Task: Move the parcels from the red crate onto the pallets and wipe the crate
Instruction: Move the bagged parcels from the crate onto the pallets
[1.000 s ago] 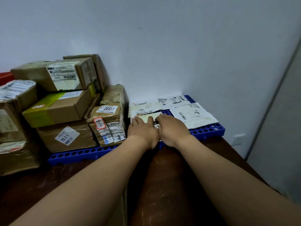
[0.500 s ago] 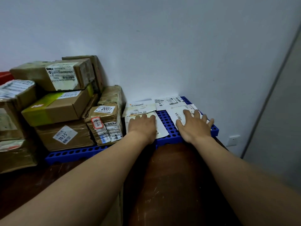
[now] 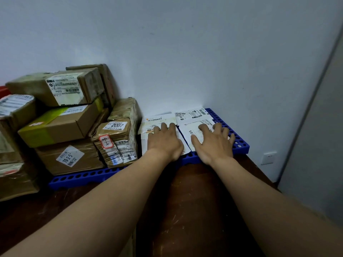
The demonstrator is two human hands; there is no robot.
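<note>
A: Head view. What moved in the last second?

B: We had both hands bunched together on one flat mailer mid-pallet. Since then the right hand [image 3: 213, 143] has slid out onto the right-hand mailer [image 3: 191, 129]. The left hand [image 3: 164, 143] stayed on the left-hand mailer [image 3: 145, 142]. Both lie palm down, fingers straight and spread, pressing, gripping nothing.

A: Meaning for the task?

B: We read it as squaring off the mailers on the blue pallet [image 3: 240, 144], where the two lie side by side, edges close. This batch looks placed, and the next trip should be back to the crate.

A: Where is the crate?

B: We see only a red sliver [image 3: 2, 90] at the far left edge, behind the boxes, and cannot tell if that is it. No cloth in sight, so we judge wiping not begun.

A: Counts?

B: Mailers: four, two under the hands and two behind them against the wall [image 3: 185, 52]. Cardboard boxes [image 3: 61, 125]: at least seven, stacked on the pallet's left part, and the frame edge cuts off more. Pallets: one seen, any join hidden. Hands: two
</note>
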